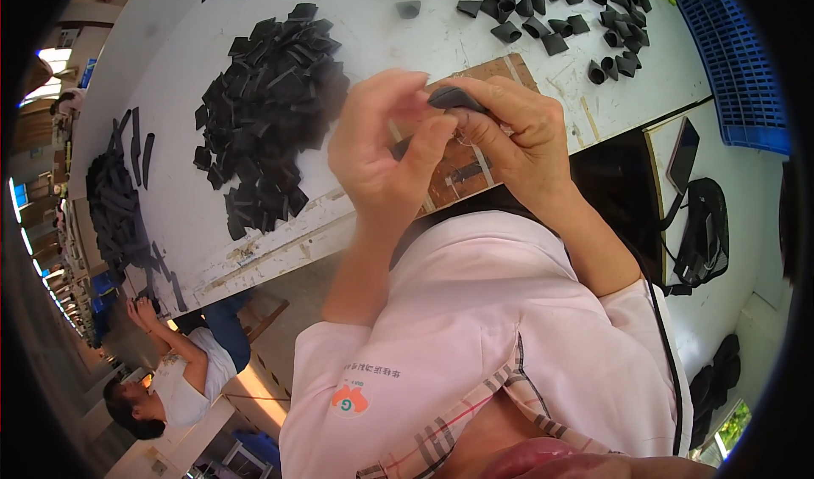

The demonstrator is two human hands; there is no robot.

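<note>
The dark grey strap piece [454, 97] I'm working on is small, matte and rounded along its top, like a short band folded over on itself. It sits pinched between both my hands, held up over the near edge of the white table [182, 216]: my right hand [513, 136] curls round it from the right with fingers closed over its top, and my left hand [386, 153] presses in from the left, thumb up against its underside. One piece only is in my grip. To the left lies one big heap of flat black pieces [267, 114] (too many to count), and at the far right a scatter of folded loops [543, 8], also past counting. One wooden board [462, 169] lies under my hands.
</note>
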